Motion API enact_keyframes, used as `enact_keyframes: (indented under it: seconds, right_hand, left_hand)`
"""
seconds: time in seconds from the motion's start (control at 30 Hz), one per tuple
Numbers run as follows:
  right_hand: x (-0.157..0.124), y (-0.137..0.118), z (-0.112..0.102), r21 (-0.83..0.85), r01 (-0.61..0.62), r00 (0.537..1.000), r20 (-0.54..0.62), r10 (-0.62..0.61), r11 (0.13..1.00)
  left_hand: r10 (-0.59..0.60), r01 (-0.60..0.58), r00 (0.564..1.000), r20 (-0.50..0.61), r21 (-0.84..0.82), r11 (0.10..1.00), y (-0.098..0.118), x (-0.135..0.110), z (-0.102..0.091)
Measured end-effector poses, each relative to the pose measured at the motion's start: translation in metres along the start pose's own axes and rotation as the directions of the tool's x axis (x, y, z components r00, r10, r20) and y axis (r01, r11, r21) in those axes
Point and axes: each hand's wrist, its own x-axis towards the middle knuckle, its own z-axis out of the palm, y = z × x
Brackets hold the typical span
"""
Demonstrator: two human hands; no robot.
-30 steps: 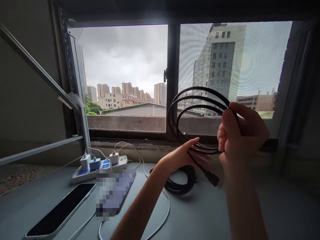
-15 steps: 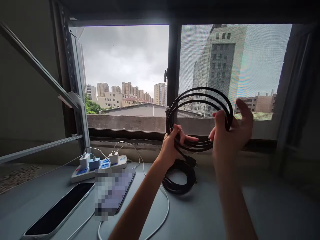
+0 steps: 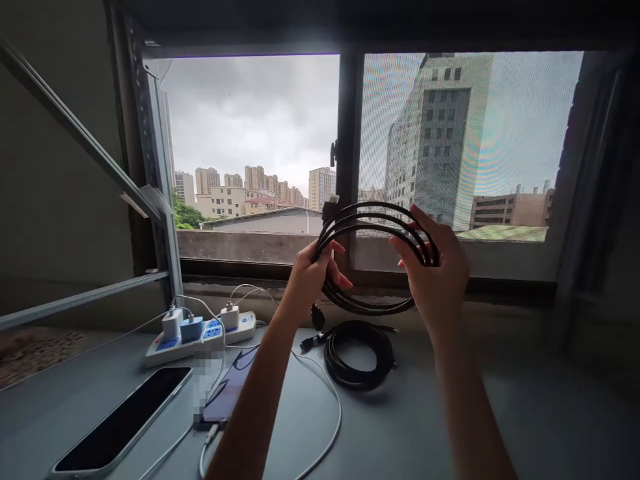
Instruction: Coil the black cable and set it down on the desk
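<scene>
A coiled black cable [image 3: 373,308] is held up in several loops in front of the window. My left hand [image 3: 313,273] grips the left side of the coil between thumb and fingers. One black plug [image 3: 330,208] with a light metal tip sticks up above this hand, and another black connector [image 3: 317,317] hangs below it. On the right side of the coil, my right hand [image 3: 435,267] is curved around the loops, thumb in front and fingers behind. Beneath, a second black cable coil [image 3: 359,387] lies on the table with its own connector [image 3: 310,343] at its left.
To the left on the grey table [image 3: 400,440] are a power strip [image 3: 200,340] with white and blue adapters, a dark phone [image 3: 125,420] and a lit, partly blurred phone [image 3: 230,390]. White charging cords [image 3: 337,413] trail across the tabletop. Behind stands the window frame [image 3: 350,133].
Both hands and the held coil have shifted left and the coil's top is lower. My right-hand fingers, spread before, now curve round the loops. The plug by my left hand shows more.
</scene>
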Motion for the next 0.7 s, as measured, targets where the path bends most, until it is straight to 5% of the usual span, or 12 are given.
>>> enact_keyframes:
  seconds: [0.17,0.37,0.7]
  right_hand:
    - [-0.001,-0.008,0.001,0.095,-0.114,0.993,-0.017,0.117,0.989]
    - [0.000,-0.011,0.000,0.109,-0.161,0.983,-0.072,0.170,0.981]
    - [0.002,-0.002,-0.003,0.051,-0.221,0.974,0.064,0.217,0.974]
  left_hand:
    - [0.064,-0.064,0.998,0.000,-0.090,0.994,0.004,-0.003,0.004]
    - [-0.036,0.040,0.999,0.031,-0.142,0.989,0.008,-0.006,0.008]
    - [-0.118,0.109,0.992,-0.043,-0.168,0.980,0.003,-0.004,0.014]
